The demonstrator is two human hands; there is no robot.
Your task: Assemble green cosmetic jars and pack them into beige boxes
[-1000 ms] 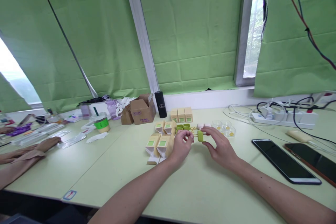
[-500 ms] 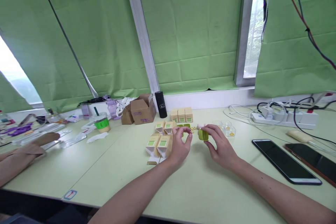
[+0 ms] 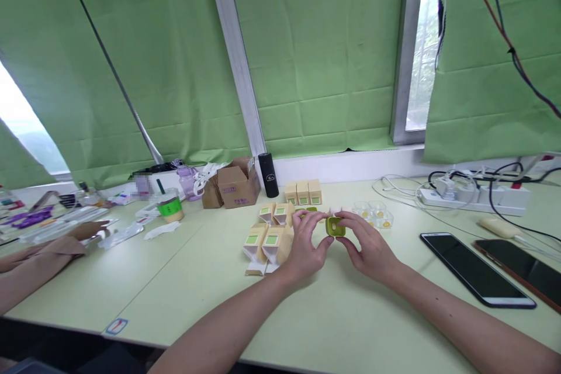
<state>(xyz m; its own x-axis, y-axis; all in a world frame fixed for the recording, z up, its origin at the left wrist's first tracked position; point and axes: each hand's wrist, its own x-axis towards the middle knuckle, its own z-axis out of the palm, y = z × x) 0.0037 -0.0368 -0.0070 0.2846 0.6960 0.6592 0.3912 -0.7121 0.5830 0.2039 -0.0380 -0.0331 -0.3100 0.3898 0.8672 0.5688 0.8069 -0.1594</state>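
Note:
A small square olive-green case [image 3: 336, 227] is held up just above the table, its hollow side turned toward me. A small pale piece shows inside it. My right hand [image 3: 370, 245] grips the case between thumb and fingers from the right. From the left, my left hand [image 3: 307, 245] closes on its left edge, fingertips at the top and thumb at the bottom. Behind my left fingers lies another green piece [image 3: 311, 209], partly hidden. Small tan cartons with green windows [image 3: 272, 240] stand beside my left hand, several with open flaps.
A clear tray with yellow-centred cups [image 3: 376, 215] lies behind my right hand. Three closed cartons [image 3: 302, 193] and a black cylinder [image 3: 269, 175] stand at the back. Two phones [image 3: 475, 269] and a power strip [image 3: 475, 198] are right. Another person's arm [image 3: 48, 254] rests at left.
My left hand has moved right from beside the case onto its left edge. The case has turned so its hollow faces me. The other person's hand at left has shifted slightly right.

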